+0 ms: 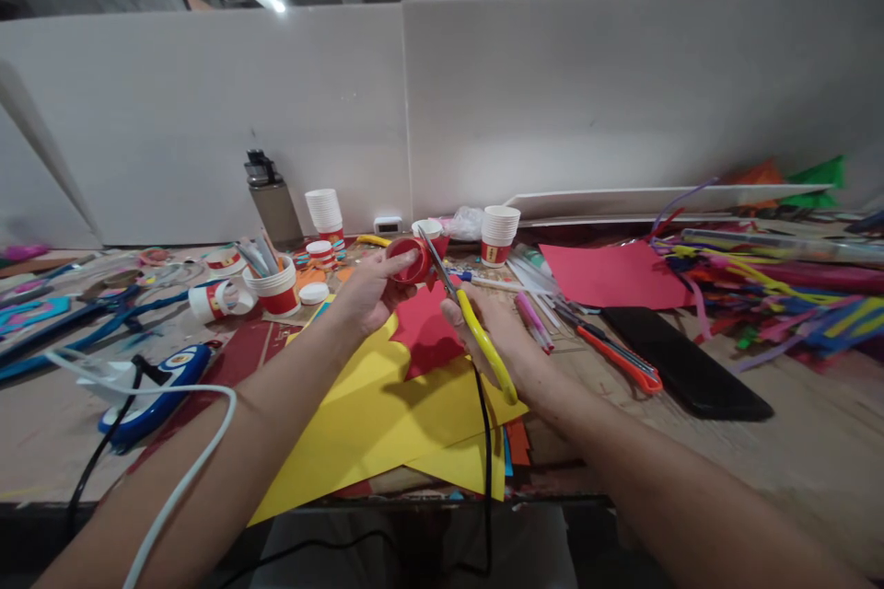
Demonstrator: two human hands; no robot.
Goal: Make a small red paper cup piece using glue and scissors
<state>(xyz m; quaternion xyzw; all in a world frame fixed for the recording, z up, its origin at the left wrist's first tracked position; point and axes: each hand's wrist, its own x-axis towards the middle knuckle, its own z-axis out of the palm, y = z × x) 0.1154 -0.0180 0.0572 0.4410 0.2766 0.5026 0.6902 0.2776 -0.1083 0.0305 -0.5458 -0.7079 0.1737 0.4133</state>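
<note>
My left hand (377, 290) is closed on a red ring (409, 261), held above the table; whether it is curled paper or a roll of tape I cannot tell. My right hand (498, 331) grips scissors (476, 317) with yellow handles. Their blades point up and to the left, beside the right edge of the ring; contact is unclear. Below both hands, red paper with a jagged edge (429, 327) lies over yellow sheets (359, 433). Part of the scissor handles is hidden by my right hand.
Paper cups (498, 235) stand in stacks at the back, near a bottle (273, 198). On the right are a utility knife (622, 359), a black phone (683, 363), red paper (614, 274) and coloured strips. A white cable (221, 433) crosses my left forearm; a black cable (487, 451) hangs over the front edge.
</note>
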